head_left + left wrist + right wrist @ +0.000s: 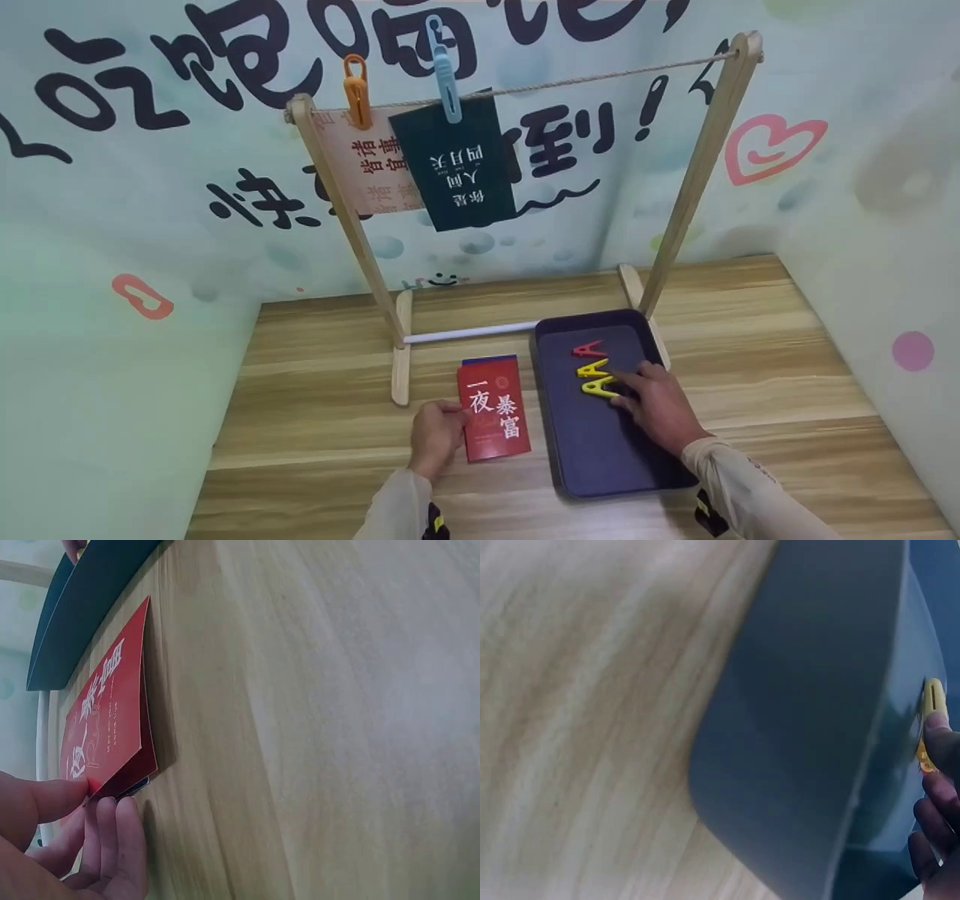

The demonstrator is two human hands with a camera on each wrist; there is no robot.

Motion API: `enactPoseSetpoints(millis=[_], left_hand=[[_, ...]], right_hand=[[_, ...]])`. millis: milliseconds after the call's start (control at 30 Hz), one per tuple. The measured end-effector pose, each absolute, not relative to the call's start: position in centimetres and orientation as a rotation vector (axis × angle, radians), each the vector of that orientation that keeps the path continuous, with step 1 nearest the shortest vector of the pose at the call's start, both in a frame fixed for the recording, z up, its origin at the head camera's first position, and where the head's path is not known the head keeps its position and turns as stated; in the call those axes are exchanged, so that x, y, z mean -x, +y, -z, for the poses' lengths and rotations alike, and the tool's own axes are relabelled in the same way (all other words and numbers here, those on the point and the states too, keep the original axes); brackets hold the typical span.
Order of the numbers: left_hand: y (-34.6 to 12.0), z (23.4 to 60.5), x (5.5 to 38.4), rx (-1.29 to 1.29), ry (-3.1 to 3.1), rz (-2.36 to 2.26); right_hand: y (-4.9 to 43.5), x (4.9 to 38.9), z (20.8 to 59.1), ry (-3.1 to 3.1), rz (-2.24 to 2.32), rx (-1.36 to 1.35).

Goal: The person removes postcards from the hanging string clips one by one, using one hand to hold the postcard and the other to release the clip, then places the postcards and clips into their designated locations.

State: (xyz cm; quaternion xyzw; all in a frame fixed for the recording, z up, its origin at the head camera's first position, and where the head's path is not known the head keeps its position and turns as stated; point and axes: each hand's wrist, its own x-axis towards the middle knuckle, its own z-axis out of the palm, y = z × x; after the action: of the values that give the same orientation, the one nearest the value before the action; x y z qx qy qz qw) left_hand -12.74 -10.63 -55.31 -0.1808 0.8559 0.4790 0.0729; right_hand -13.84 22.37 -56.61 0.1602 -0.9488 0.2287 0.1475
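Note:
My left hand [437, 436] pinches the left edge of a red card [496, 439] with white characters, thumb on top and fingers beneath. In the left wrist view the near edge of the red card [120, 716] is lifted off the table. A blue card [489, 361] peeks out beneath its far edge. My right hand [664, 405] reaches into a dark tray [600, 465], its thumb and forefinger on the legs of the nearer yellow clothespin [598, 387]. Another yellow clothespin [592, 368] and a red clothespin [589, 349] lie just beyond.
Behind stands a wooden frame [694, 176] with a rope [600, 77] across its top. An orange clothespin [358, 94] holds a pink card [371, 180] there, and a light blue clothespin [447, 82] a dark green card [457, 172]. A white rod [472, 331] joins the frame's feet.

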Motion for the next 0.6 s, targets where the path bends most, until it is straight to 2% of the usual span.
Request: enactPoseSetpoints(millis=[600], left_hand=[[-10.42,55.56,13.32,0.591,2.622,-1.415]], right_hand=[[21.95,13.51,57.29,-2.755,-0.601,-0.458]])
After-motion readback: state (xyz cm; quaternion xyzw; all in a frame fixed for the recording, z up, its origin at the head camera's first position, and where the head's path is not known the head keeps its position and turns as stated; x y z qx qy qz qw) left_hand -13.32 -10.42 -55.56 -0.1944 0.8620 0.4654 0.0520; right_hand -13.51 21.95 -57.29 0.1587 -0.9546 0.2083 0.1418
